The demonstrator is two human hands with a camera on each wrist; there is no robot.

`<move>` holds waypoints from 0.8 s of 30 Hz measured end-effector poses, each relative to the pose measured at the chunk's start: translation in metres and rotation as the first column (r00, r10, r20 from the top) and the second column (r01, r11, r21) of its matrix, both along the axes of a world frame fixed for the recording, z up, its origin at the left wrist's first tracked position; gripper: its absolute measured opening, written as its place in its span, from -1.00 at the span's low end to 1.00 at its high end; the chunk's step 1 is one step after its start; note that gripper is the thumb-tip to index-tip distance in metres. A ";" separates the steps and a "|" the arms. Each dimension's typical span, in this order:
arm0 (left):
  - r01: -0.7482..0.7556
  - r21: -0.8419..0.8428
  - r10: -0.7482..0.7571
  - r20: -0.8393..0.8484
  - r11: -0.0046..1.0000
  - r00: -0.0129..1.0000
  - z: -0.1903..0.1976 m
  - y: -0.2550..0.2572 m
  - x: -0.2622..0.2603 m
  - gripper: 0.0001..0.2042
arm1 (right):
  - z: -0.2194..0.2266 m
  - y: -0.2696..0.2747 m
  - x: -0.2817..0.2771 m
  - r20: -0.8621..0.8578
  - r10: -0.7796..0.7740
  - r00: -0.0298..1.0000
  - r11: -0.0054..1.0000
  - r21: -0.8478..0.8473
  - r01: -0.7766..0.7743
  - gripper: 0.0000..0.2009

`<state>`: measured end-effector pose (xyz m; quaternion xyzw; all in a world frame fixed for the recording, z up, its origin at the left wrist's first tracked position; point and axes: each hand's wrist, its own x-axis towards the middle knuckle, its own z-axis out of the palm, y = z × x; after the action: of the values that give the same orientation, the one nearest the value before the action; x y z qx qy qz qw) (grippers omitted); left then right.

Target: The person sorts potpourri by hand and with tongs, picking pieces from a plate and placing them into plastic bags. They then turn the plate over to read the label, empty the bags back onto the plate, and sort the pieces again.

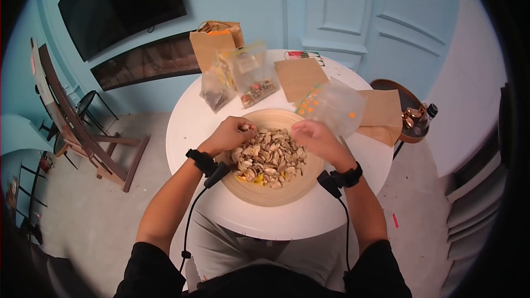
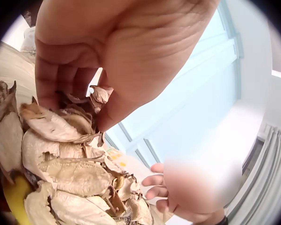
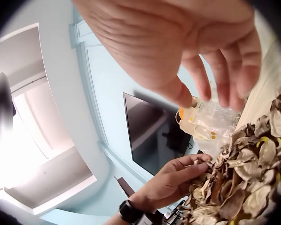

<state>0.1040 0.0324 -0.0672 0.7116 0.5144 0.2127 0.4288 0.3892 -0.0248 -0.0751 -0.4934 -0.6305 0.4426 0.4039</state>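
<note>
A round, pale wooden bowl [image 1: 298, 192] stands on the white table, heaped with dried tan husks [image 1: 273, 157]. A few yellow pieces [image 1: 259, 179] show among them near the bowl's front. At the heap's left side my left hand [image 1: 227, 136] pinches dried husks between thumb and curled fingers; the fingertips are partly hidden among the pieces in the left wrist view. Over the right side of the bowl hangs my right hand [image 1: 321, 141], its fingers [image 3: 219, 70] loosely bent and apart, holding nothing.
Behind the bowl, clear bags [image 1: 255, 80] with dried bits lean by a brown paper bag [image 1: 212, 49]. An orange-dotted plastic bag [image 1: 338, 107] and brown paper sheets [image 1: 301, 77] lie at the back right of the table [image 1: 190, 116]. A side tray [image 1: 406, 116] holds bottles.
</note>
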 end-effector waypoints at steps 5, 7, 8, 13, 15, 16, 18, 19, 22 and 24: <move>-0.075 -0.140 0.100 0.187 0.987 0.977 0.002 -0.009 -0.004 -0.72 | -0.025 0.002 -0.009 0.041 0.105 0.994 0.994 0.017 -0.105 -0.60; -0.002 0.016 0.001 0.057 1.000 0.998 0.006 -0.017 -0.001 -0.70 | -0.020 -0.004 -0.007 0.042 0.120 0.992 0.993 0.009 -0.121 -0.62; 0.047 0.086 -0.046 -0.013 0.995 0.999 0.007 -0.021 0.002 -0.69 | -0.013 -0.006 -0.006 0.026 0.130 0.991 0.992 -0.007 -0.129 -0.63; 0.444 0.372 -0.283 -0.414 0.815 0.866 0.020 -0.033 0.029 -0.73 | -0.028 -0.005 0.000 -0.050 0.118 0.992 0.992 0.046 -0.116 -0.65; 0.515 0.368 -0.317 -0.480 0.774 0.818 0.016 -0.032 0.038 -0.76 | -0.032 -0.004 0.002 -0.056 0.111 0.992 0.992 0.065 -0.107 -0.67; 0.532 0.347 -0.348 -0.471 0.772 0.811 0.011 -0.026 0.043 -0.77 | -0.031 -0.005 0.003 -0.078 0.094 0.993 0.995 0.034 -0.091 -0.69; 0.555 0.327 -0.397 -0.439 0.765 0.806 0.003 -0.018 0.050 -0.80 | -0.025 -0.007 0.004 -0.118 0.058 0.991 0.998 -0.024 -0.061 -0.72; 0.560 0.327 -0.416 -0.416 0.761 0.809 0.000 -0.016 0.054 -0.82 | -0.023 -0.009 0.003 -0.142 0.025 0.989 1.000 -0.010 -0.027 -0.73; 0.587 0.289 -0.376 -0.542 0.756 0.751 0.007 -0.011 0.052 -0.84 | -0.023 -0.010 0.003 -0.203 -0.042 0.978 0.998 0.036 0.050 -0.76; 0.606 0.266 -0.318 -0.659 0.750 0.681 0.020 -0.012 0.046 -0.83 | -0.031 -0.005 0.004 -0.227 -0.051 0.973 0.995 0.071 0.068 -0.77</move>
<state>0.1502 0.0208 -0.0471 0.9308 0.3483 -0.0155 0.1097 0.3933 -0.0301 -0.1060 -0.4425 -0.5826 0.4581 0.5049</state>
